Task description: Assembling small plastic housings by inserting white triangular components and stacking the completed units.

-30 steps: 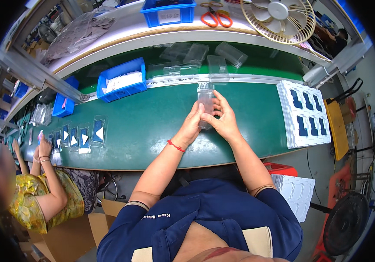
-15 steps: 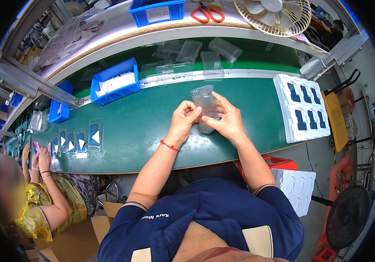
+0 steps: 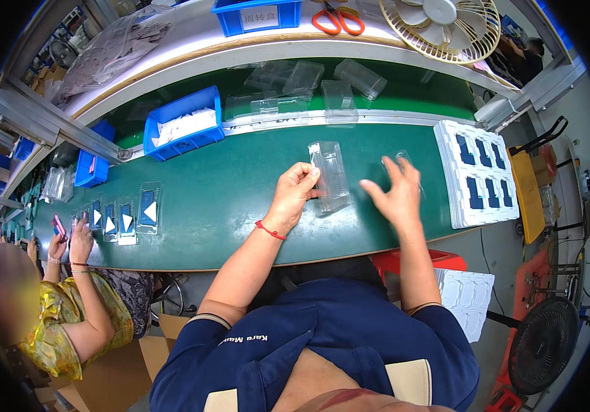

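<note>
A clear plastic tray (image 3: 333, 178) stands out over the green table in front of me, held by its left edge. My left hand (image 3: 296, 189), with a red string on the wrist, pinches that edge between thumb and fingers. To the right, my right hand (image 3: 398, 196) is spread, thumb well apart from the fingers. Just beyond its fingertips lies a second thin clear plastic piece (image 3: 405, 159), partly covered by the hand; whether the fingers touch it I cannot tell.
At right sits a stack of white trays (image 3: 477, 173) with dark parts. Clear packs with dark blue items (image 3: 149, 207) line the left side. A blue bin (image 3: 184, 126) of white pieces and several clear boxes (image 3: 339, 99) stand at the back. A co-worker (image 3: 78, 309) sits at left.
My right hand has left the clear tray and moved right, its fingers opening. A second clear piece now shows beyond it. My left hand keeps hold of the tray.
</note>
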Demonstrator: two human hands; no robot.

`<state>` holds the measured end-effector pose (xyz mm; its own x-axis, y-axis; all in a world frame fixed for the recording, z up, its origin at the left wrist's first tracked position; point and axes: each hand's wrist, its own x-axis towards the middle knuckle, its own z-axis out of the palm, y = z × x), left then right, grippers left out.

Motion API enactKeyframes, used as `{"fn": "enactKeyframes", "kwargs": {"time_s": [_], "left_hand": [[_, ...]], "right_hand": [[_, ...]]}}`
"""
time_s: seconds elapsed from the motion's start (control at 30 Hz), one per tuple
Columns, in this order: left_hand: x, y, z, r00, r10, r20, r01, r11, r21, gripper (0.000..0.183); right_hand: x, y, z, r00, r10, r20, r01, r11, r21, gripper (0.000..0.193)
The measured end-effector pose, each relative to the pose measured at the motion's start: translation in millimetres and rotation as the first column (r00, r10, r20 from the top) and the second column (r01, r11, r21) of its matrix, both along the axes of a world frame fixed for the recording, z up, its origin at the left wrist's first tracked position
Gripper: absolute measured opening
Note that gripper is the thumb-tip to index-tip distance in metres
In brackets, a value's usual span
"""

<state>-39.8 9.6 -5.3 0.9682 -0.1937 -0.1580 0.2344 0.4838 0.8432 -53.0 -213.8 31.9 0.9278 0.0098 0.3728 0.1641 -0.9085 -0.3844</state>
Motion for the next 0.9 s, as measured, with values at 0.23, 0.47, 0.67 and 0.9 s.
{"fn": "enactKeyframes", "kwargs": {"time_s": [0.23,0.47,0.67,0.9], "left_hand": [[-4,7,-9,0.997,0.003,0.083,0.004,0.996,-0.086,0.010],[-5,13,-7,1.000,0.025,0.014,-0.023,0.995,-0.097,0.009],[-5,14,0,0.976,0.159,0.151,-0.213,0.853,0.477,0.011],[-15,-14,18,0.989,-0.097,0.114,0.069,0.971,0.228,0.012]], "right_hand": [[3,66,6,0.912,0.308,-0.270,-0.081,0.782,0.618,0.075],[8,38,-4,0.856,0.391,-0.338,0.111,0.499,0.859,0.068],[3,16,-5,0.900,0.240,-0.363,0.093,0.710,0.698,0.073],[-11,39,13,0.941,0.211,-0.266,-0.053,0.866,0.497,0.078]]}}
